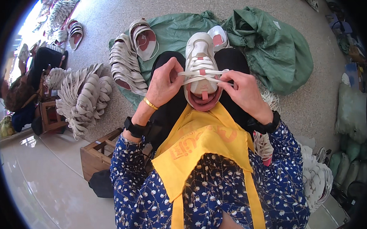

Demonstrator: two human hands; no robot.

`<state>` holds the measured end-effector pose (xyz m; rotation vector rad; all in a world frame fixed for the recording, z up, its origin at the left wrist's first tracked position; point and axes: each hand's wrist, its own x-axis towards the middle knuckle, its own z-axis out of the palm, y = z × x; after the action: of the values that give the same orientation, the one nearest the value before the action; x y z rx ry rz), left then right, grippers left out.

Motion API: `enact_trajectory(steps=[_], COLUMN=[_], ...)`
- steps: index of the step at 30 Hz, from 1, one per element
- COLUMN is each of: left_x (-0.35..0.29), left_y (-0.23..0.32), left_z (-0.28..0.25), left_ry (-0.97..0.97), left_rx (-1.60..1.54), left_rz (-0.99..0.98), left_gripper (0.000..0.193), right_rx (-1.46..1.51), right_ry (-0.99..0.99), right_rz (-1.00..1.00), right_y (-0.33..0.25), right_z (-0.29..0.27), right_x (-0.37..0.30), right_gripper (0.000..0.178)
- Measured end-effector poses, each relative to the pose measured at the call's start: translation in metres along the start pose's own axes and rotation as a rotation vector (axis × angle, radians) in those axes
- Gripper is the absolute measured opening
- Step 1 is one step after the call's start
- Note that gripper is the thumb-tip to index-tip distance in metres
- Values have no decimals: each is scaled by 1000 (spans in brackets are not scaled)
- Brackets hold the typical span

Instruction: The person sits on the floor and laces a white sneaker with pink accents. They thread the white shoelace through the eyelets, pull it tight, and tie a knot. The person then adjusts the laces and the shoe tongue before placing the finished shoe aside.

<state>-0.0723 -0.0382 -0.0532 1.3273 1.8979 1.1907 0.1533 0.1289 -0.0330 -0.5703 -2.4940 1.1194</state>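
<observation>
A white sneaker (201, 83) with a pink lining and pink tabs rests between my knees, toe pointing away from me. White shoelaces (200, 64) criss-cross up its tongue. On the left side, my left hand (165, 83) pinches one lace end between thumb and fingers. My right hand (240, 88) grips the other lace end on the right, fingers closed. Both ends are drawn out sideways over the upper eyelets, and the laces cross at the middle. A yellow apron (200, 138) covers my lap just below the heel opening.
Beyond my knees lie a green sheet (172, 28) and a bulging green sack (278, 58). Stacked white shoe uppers stand at left (127, 68) and farther left (84, 95). More white uppers (315, 174) lie at lower right. A wooden stool (94, 160) is by my left elbow.
</observation>
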Motion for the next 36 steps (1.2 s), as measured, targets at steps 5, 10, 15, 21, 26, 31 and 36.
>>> enact_trajectory(steps=[5,10,15,21,26,31,36], left_x=[2,6,9,26,24,21,16], left_y=[-1,6,11,11,11,2,6], left_z=[1,2,3,-8,-9,6,6], left_ry=[45,67,41,-50,-104,-34,-14], left_rx=[21,174,236,251,200,147,175], left_rz=[11,79,16,-71,-164,-166,-164], left_gripper=[13,19,25,28,31,33,30], right_rx=[158,39,44,27,17,82,65], right_ry=[-11,-29,-37,47,-60,-151,-196], right_rz=[217,103,89,-24,144,210,238], right_y=[-1,2,2,2,14,28,36], right_z=[-1,-3,1,13,-2,-14,-8], right_x=[6,10,10,14,13,13,17], right_gripper=[18,22,20,16,19,17,17])
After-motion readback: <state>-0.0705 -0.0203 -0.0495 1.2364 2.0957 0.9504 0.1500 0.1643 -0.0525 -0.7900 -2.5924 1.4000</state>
